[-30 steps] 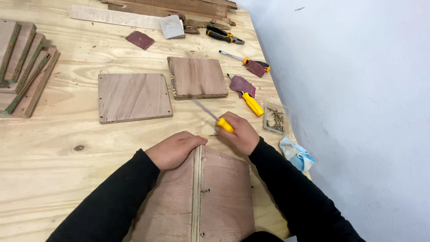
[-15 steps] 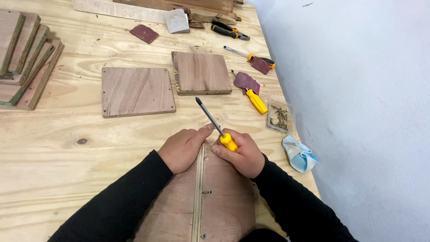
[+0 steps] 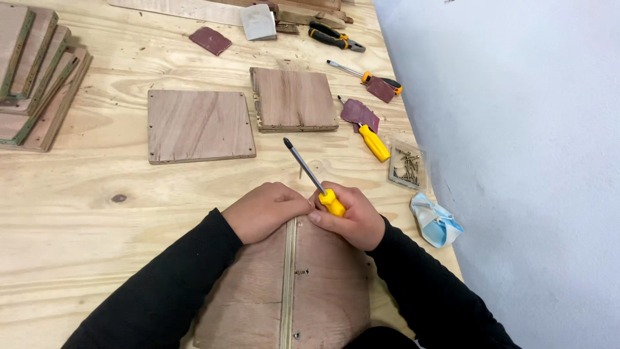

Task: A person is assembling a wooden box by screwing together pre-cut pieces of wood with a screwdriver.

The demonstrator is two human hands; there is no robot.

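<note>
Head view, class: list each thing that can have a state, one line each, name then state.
Right hand: closed around the yellow-handled screwdriver, tip raised off the wood.
Left hand: resting on the plywood assembly.
Screw box: open, holding screws.
Face mask: crumpled on the table.

head | looks steeply down, forward; close over workbench [image 3: 77, 232]; single view

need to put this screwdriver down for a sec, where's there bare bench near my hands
Bare bench lies left of the left hand, below the flat plywood panel and toward the stacked boards. A narrower strip runs between that panel and both hands. The right side is crowded: yellow-handled screwdriver, sandpaper, box of screws, face mask.
</note>
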